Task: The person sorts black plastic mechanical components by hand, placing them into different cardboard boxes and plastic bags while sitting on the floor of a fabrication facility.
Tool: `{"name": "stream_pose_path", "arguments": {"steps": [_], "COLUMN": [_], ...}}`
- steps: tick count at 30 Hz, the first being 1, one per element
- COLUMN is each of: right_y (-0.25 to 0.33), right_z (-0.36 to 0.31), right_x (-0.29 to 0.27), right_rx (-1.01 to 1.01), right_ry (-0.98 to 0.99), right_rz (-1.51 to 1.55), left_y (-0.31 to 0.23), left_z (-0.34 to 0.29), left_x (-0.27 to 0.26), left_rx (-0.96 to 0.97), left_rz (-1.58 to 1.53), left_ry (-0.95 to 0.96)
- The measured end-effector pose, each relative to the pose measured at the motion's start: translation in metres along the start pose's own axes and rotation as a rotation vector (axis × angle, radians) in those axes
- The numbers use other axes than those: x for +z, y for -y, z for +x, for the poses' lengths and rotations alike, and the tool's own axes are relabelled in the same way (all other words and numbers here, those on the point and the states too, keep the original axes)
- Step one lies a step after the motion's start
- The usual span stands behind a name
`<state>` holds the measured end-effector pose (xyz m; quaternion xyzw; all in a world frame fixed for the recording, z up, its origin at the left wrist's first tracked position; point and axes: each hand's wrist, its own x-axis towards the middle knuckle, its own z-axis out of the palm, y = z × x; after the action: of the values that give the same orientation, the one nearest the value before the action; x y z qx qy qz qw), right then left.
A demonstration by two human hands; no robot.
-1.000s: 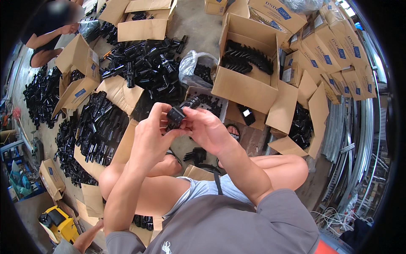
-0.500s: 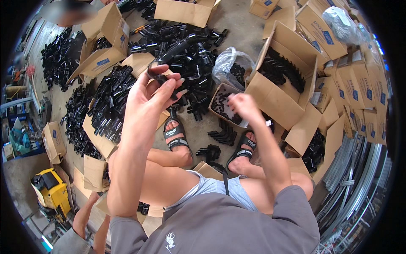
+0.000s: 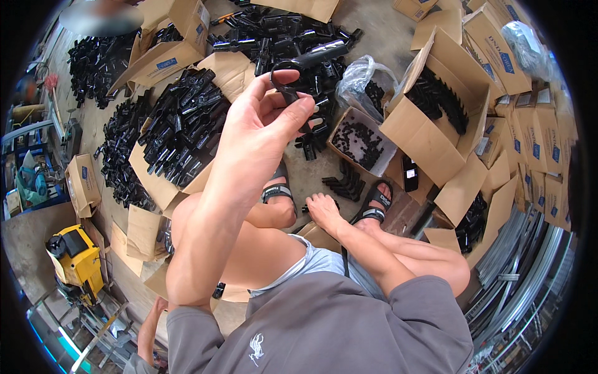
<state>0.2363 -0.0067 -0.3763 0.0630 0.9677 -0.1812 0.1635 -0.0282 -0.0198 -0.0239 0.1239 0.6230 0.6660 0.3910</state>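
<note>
Left of the shallow cardboard box (image 3: 387,153), the left hand (image 3: 265,118) is holding up a black tubular part (image 3: 319,55), its thumb and fingers pinching the curved hook while the tube is slanting up and toward the box's far side. The right hand (image 3: 326,213) is hanging low on the box's near side, fingers pointing down; I cannot tell whether they are gripping anything. Between that hand and the box's near edge, black angled parts (image 3: 344,182) are lying in a row, narrowing the gap. A large open carton (image 3: 418,138) is crowding the box's right corner, and a clear plastic bag (image 3: 360,84) is bordering its far edge. Just right of the box's near corner a phone (image 3: 410,174) is lying, and a right sandal (image 3: 373,213) is sitting nearer. Concrete floor (image 3: 306,174) is showing left of the box, giving some room there, while farther left a tube pile (image 3: 187,124) is spreading.
</note>
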Motion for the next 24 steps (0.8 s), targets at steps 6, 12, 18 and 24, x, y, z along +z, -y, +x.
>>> {"name": "stream_pose_path", "arguments": {"steps": [6, 12, 18, 24], "right_y": [-0.002, -0.012, -0.002, -0.011], "right_z": [-0.006, 0.011, 0.001, -0.008], "right_x": [-0.011, -0.009, -0.034, -0.039], "right_rx": [0.062, 0.202, 0.079, -0.144], "right_ry": [-0.132, -0.213, -0.280, -0.397], "right_rz": [-0.252, -0.247, -0.242, -0.119], "left_y": [-0.005, -0.001, -0.004, -0.001], "left_z": [-0.009, -0.015, -0.018, -0.015], "left_x": [0.001, -0.002, -0.002, -0.002], "left_rx": [0.019, 0.071, 0.032, 0.003], "left_rz": [0.028, 0.092, 0.070, 0.030], "left_ry": [-0.010, 0.050, 0.009, 0.068]}}
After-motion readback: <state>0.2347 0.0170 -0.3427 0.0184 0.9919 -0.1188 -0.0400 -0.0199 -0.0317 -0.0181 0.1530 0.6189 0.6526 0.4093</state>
